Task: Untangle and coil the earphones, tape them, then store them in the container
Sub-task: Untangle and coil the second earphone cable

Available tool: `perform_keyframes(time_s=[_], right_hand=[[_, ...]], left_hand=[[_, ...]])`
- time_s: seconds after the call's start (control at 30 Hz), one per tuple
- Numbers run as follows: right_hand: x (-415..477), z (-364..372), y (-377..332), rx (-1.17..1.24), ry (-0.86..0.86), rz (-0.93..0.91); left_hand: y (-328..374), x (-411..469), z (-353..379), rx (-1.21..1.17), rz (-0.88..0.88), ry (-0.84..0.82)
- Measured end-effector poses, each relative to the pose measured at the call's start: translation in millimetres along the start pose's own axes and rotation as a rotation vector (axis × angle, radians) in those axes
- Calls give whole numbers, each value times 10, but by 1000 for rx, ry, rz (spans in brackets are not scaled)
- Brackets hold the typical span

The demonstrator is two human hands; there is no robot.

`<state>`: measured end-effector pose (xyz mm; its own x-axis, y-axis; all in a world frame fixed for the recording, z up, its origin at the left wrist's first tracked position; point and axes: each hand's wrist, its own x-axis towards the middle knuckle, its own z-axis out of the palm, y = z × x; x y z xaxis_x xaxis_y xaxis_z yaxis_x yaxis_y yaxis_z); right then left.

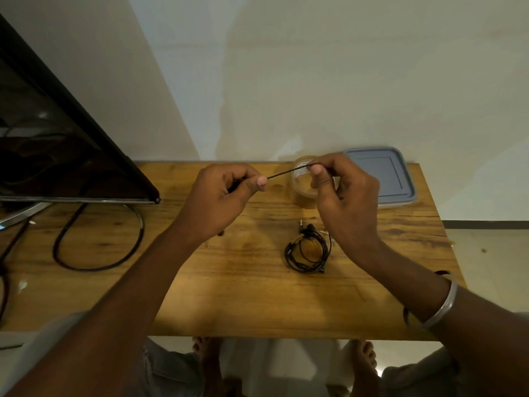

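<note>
Well, at the far right corner of the table (229, 296) sits the container (383, 176), tape roll (300, 193) beside it. My left hand (223, 199) and right hand (347, 196) each pinch a taut earphone cable (286, 172) above the far edge; coiled earphones (307, 252) lie below the right hand.

Two hands, left hand (226, 196) and right hand (346, 196), one taut black cord (286, 172), one coiled earphones bundle (307, 250), one tape roll (302, 183), one lidded container (395, 179), one screen (57, 138), one bangle (442, 305)

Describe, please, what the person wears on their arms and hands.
Both forearms are bare, and no gloves or rings show. The left hand and its wrist are unadorned. Behind the right hand, the wrist wears a plain silver bangle with a thin dark thread beside it.
</note>
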<state>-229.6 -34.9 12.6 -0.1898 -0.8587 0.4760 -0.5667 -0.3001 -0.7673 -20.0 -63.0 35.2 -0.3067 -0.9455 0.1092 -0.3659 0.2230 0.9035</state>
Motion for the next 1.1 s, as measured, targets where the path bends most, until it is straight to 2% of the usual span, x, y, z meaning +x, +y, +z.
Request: perform_keyframes(time_s=[0.17, 0.27, 0.37, 0.47, 0.53, 0.63, 0.83, 1.1], right_hand=[[22, -19, -22, 71, 31, 107], [25, -15, 14, -14, -1, 103], [8, -35, -10, -230, -102, -119], [-53, 13, -61, -328, -273, -387], [-105, 77, -24, -318, -318, -432], [-90, 70, 28, -184, -322, -376], [-31, 12, -58, -26, -82, -143], [40, -20, -3, 55, 32, 109]], left_hand=[[12, 13, -50, -20, -33, -54], [-12, 21, -55, -46, -69, -66], [-15, 7, 25, -51, -55, -80], [11, -25, 135, -51, -28, -115], [15, -32, 162, -47, -16, -127], [3, -22, 161, -55, -40, -141], [-38, -13, 86, -55, -77, -185], [-8, 9, -13, -69, -105, -126]])
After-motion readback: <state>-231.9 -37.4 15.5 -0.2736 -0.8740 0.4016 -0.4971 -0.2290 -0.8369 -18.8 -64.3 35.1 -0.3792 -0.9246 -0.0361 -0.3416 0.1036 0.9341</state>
